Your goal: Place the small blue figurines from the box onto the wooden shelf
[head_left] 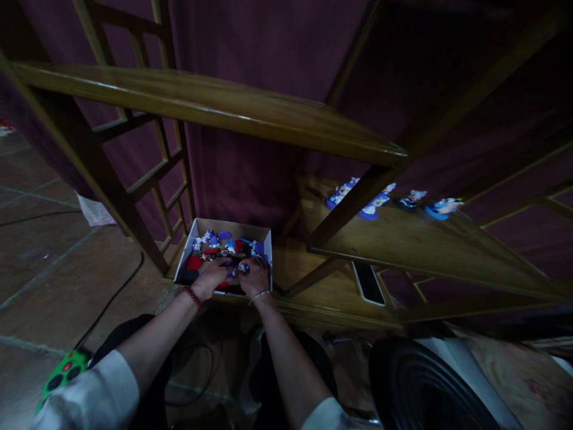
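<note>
A white-edged cardboard box (270, 251) on the low wooden shelf holds several small figurines and round bases in blue, purple, red and black. Both my hands reach into it. My right hand (255, 276) has its fingers closed around a small purple-and-white figurine (243, 267). Close beside it, my left hand (213, 278) reaches toward the same figurine, its fingertips near a purple piece; whether they grip anything is too dark to tell.
Several figurines (443, 207) stand on a higher wooden shelf (403, 251) at the right. Below lies a white-framed dark tray (369, 283). A wooden beam (215, 107) crosses above the box. A black round seat (425, 388) is at the lower right, a green-and-black object (65, 376) at the lower left.
</note>
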`<state>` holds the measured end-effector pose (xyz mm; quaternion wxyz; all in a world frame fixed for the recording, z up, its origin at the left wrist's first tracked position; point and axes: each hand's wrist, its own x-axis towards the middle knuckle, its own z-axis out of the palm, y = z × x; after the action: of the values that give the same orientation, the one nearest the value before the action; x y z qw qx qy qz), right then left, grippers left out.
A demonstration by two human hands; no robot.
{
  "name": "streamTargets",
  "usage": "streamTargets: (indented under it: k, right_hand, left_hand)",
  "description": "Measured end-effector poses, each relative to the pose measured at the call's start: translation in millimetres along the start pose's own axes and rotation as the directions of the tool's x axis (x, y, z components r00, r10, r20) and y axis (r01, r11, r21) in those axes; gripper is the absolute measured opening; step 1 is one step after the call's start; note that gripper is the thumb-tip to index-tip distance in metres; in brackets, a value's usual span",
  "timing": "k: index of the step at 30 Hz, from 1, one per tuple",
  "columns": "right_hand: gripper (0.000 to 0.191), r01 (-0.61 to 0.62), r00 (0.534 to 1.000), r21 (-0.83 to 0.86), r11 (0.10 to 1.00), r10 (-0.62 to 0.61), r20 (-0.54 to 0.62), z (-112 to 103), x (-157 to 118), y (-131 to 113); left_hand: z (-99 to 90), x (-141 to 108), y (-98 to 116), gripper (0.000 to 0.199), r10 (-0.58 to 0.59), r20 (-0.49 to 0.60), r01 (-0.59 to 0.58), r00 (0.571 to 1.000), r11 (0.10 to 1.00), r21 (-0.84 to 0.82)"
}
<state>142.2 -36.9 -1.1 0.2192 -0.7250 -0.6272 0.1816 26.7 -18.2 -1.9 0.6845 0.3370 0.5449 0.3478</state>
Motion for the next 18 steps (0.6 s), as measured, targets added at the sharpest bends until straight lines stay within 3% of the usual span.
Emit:
streamTargets:
  k: [3,7,12,18]
  right_hand:
    - [0.018,0.011,1.000,0.013,1.000,-0.011,-0.007,-6.3,-0.1,-1.1]
    - [0.022,-0.030,0.999,0.056,0.998,0.028,0.033,-9.5,1.0,-0.8]
    - [0.027,-0.094,0.991,0.117,0.989,0.081,0.106,-10.9,1.2,-1.4]
    - [0.032,-0.107,0.985,0.099,0.989,0.091,0.148,-14.4,0.5,0.2]
  left_hand:
    - [-0.7,-5.2,9.5,0.021,-0.049,-0.031,0.046,0.998,0.994,-0.095]
    - [-2.5,-9.7,17.2,0.020,-0.076,0.014,0.077,0.997,0.983,-0.166]
    - [-4.6,-9.5,15.8,0.017,-0.070,0.093,0.086,0.993,0.979,-0.183]
    - [-6.4,-11.1,15.0,0.012,-0.068,0.108,0.089,0.992,0.975,-0.205]
